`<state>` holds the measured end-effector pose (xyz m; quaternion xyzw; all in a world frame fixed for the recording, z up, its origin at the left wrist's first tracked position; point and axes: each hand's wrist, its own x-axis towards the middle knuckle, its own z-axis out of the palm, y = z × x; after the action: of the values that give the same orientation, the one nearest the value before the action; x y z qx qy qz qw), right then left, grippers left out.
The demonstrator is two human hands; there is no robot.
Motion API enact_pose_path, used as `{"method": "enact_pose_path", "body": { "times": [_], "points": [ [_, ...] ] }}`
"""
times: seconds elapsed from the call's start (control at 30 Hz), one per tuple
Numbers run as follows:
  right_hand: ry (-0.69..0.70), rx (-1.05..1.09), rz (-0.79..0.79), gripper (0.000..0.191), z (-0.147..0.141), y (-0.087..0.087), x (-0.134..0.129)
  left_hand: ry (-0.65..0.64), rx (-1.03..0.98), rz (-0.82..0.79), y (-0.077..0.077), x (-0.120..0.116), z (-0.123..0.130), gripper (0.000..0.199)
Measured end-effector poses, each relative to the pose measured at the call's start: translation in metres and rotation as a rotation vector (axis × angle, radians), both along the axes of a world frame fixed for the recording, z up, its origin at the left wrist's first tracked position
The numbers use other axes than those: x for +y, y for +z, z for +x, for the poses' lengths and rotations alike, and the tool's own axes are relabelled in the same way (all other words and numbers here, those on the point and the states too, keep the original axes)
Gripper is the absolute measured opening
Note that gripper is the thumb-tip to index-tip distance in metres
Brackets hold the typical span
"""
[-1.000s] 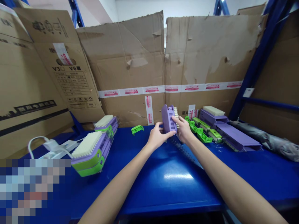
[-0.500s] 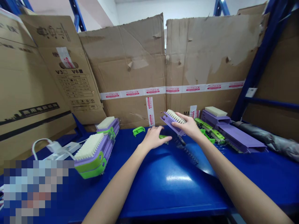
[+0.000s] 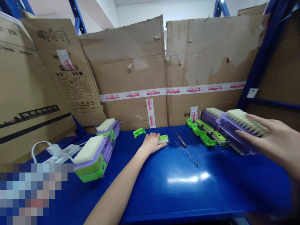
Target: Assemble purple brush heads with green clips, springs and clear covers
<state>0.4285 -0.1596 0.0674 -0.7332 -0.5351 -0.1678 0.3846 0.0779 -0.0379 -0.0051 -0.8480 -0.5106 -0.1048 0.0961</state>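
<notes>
Nearest me, the blue table (image 3: 150, 193) runs bare along its front; at left on it lie purple brush blocks (image 3: 90, 150) with green ends, cream bristles up, beside a white power strip (image 3: 62, 153) with a plug in it. Ahead, thin springs (image 3: 188, 154) lie in a loose slanting line; at right, my right hand (image 3: 274, 137) grasps a purple bristle block (image 3: 245, 123), thumb on one side and fingers on the other, over more purple housings (image 3: 212, 117); my left hand (image 3: 151, 143) is closed round the end of a small green-and-cream piece (image 3: 163, 139) on the table. A screwdriver (image 3: 181, 139) lies between that piece and the green parts (image 3: 205, 134) in a row; a green clip (image 3: 139, 133) sits just beyond my left hand; cardboard sheets (image 3: 133, 72) stand behind everything.
</notes>
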Motion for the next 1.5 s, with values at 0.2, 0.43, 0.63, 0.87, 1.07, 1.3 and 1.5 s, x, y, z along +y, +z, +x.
{"method": "enact_pose_path", "body": {
  "times": [0.2, 0.43, 0.63, 0.87, 1.07, 1.3, 1.5],
  "points": [
    [-0.139, -0.083, -0.208, 0.066, 0.048, -0.012, 0.024, 0.019, -0.033, -0.029, 0.001, -0.002, 0.001, 0.053],
    [-0.095, -0.152, -0.254, 0.066, 0.059, -0.030, 0.050, 0.021, -0.027, -0.025, 0.001, -0.002, 0.002, 0.053],
    [-0.119, -0.115, -0.288, 0.067, 0.059, -0.030, 0.049, 0.014, -0.018, -0.028, 0.002, -0.003, 0.002, 0.054],
    [-0.102, -0.100, -0.296, 0.065, 0.057, -0.026, 0.052, 0.020, -0.009, -0.032, 0.002, -0.003, 0.002, 0.055],
    [-0.200, -0.109, -0.269, 0.067, 0.048, -0.024, 0.053, 0.033, 0.020, -0.033, 0.003, -0.003, 0.002, 0.056],
    [0.007, -0.224, 0.078, 0.050, -0.015, -0.014, 0.059, 0.060, -0.006, -0.022, 0.005, -0.007, 0.006, 0.054],
    [0.427, -0.207, -0.329, 0.038, -0.085, -0.026, 0.103, 0.030, -0.006, 0.025, 0.002, -0.007, 0.011, 0.034]
  ]
}}
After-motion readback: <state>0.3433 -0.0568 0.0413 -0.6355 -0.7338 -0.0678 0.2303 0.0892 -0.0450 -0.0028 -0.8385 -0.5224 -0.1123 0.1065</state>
